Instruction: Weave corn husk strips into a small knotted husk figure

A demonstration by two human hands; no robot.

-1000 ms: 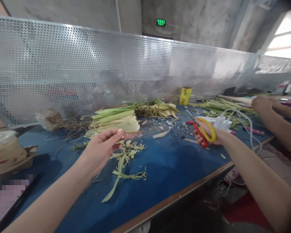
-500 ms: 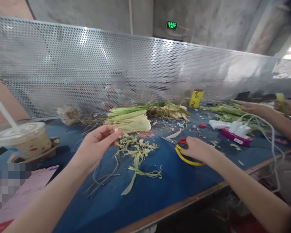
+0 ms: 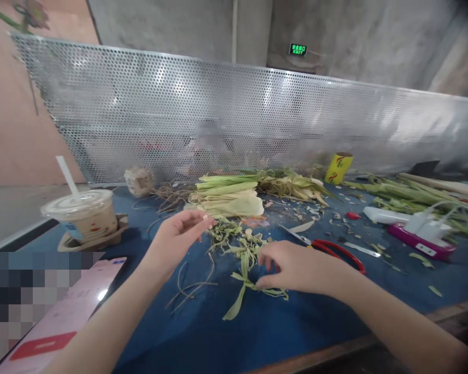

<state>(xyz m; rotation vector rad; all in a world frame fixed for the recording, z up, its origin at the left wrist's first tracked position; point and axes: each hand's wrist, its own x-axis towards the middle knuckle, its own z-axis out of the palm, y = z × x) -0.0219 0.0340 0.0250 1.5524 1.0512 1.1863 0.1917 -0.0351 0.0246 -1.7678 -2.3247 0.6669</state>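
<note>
My left hand is pinched at the fingertips, beside a heap of shredded green plant strips. A pale bit shows at its fingertips, too small to name. With thumb and fingers apart, my right hand hovers over or touches the knotted green strips and holds nothing I can see. Behind that hand lie scissors, their blades pointing left and their yellow handle mostly hidden. Flat corn husks are stacked beyond the heap, with drier husks to their right.
A lidded drink cup with a straw stands in a cardboard holder at left, near a phone. Right of the scissors are a white-handled knife and a purple power strip. Brown cords lie in front. A perforated metal screen borders the table's back.
My right hand has let go of the scissors, which now lie on the table, and has moved left to the green strips. My left hand stays pinched. The view has shifted left.
</note>
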